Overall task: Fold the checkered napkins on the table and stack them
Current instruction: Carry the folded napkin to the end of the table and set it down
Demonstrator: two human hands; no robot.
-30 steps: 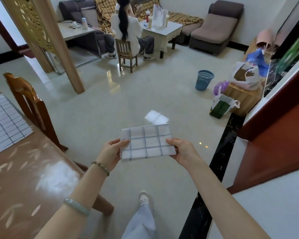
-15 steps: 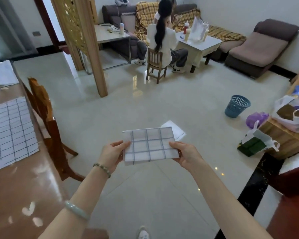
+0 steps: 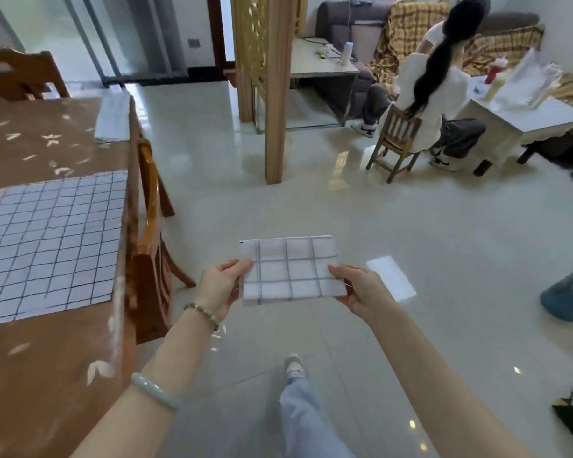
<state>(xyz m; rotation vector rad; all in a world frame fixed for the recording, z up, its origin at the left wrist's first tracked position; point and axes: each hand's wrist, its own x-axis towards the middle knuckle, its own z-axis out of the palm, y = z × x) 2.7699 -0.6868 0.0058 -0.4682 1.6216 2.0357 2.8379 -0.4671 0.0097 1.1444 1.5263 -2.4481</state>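
Note:
A small folded checkered napkin [image 3: 291, 271], white with dark grid lines, is held flat in the air over the floor, to the right of the table. My left hand [image 3: 220, 287] pinches its left edge and my right hand [image 3: 361, 287] pinches its right edge. An unfolded checkered napkin [image 3: 52, 241] lies spread on the brown table [image 3: 47, 358] at the left. A pale folded cloth [image 3: 113, 117] rests at the table's far right edge; its pattern is too faint to tell.
A wooden chair [image 3: 151, 246] stands against the table's right side, between the table and my hands. A wooden pillar [image 3: 275, 87] rises ahead. A person sits on a small chair [image 3: 399, 140] at the back right. A blue basket [image 3: 571, 294] stands on the floor at right.
The view has swung left, bringing the table and its spread napkin further into sight. Both hands keep holding the folded napkin the same way.

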